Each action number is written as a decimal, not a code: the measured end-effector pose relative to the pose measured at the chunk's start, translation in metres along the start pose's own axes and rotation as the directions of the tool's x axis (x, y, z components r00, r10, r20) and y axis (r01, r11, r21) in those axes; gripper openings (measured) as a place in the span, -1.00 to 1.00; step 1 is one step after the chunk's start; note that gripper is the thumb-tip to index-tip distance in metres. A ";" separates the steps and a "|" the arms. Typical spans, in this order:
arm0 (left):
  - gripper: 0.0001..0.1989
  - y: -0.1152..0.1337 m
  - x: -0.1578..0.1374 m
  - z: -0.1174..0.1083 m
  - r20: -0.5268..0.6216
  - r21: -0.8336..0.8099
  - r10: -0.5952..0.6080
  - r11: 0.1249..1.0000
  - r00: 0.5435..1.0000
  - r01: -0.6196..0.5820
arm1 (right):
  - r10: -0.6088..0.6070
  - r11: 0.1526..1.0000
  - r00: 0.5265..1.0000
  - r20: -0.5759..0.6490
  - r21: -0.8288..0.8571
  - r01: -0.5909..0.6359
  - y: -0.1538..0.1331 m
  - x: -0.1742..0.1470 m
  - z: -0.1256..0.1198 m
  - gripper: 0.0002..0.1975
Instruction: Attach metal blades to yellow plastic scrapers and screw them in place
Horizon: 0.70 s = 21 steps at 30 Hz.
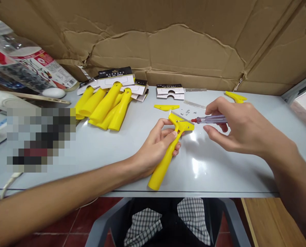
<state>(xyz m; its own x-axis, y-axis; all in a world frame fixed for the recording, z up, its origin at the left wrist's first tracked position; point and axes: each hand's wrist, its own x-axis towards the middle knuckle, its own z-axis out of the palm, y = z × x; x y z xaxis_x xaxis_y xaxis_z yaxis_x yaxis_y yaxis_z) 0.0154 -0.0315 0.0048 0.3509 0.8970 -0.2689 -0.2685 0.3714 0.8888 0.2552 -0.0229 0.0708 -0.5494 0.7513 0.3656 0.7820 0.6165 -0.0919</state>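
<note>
My left hand is closed around the neck of a yellow scraper, whose wide head points away from me with a thin metal edge along it. My right hand holds a screwdriver with a clear handle and red collar, its thumb apart from the handle. The screwdriver's tip meets the left screw on the scraper head; a second screw shows on the right. Just beyond lie several small screws, a yellow clamp strip and a metal blade, partly behind my right fingers.
Several yellow scraper handles with header cards are heaped at the back left. More cards and another blade lie by the cardboard wall. A yellow piece is at back right. Bottles stand left.
</note>
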 end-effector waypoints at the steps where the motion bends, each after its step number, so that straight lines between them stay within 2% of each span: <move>1: -0.78 0.000 0.000 0.000 -0.006 0.001 -0.004 1.000 1.000 0.004 | -0.013 1.000 1.000 0.001 0.026 0.012 -0.001 0.000 -0.001 -0.81; 6: -0.82 0.001 0.000 0.001 -0.018 0.013 -0.011 1.000 1.000 0.011 | -0.050 0.998 0.998 -0.024 0.028 0.050 -0.002 -0.001 0.001 -0.89; 11: -0.83 0.001 -0.001 0.002 -0.011 0.025 -0.003 1.000 1.000 0.003 | -0.028 0.998 0.998 -0.057 -0.054 0.025 0.000 0.000 0.003 -0.75; 16: -0.82 0.001 -0.001 0.001 -0.005 0.019 -0.012 1.000 1.000 0.012 | 0.019 0.999 1.000 0.022 0.043 -0.020 -0.002 0.000 -0.003 -0.76; 21: -0.84 0.001 0.000 0.002 -0.021 0.013 -0.021 1.000 1.000 0.021 | -0.022 0.992 0.999 0.025 0.126 0.019 -0.001 -0.001 -0.002 -0.83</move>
<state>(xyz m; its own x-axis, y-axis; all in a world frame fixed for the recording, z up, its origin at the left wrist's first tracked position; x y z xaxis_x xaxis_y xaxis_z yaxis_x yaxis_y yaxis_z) 0.0170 -0.0314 0.0067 0.3372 0.8939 -0.2955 -0.2494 0.3875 0.8875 0.2559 -0.0251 0.0725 -0.5740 0.7431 0.3440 0.7279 0.6555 -0.2013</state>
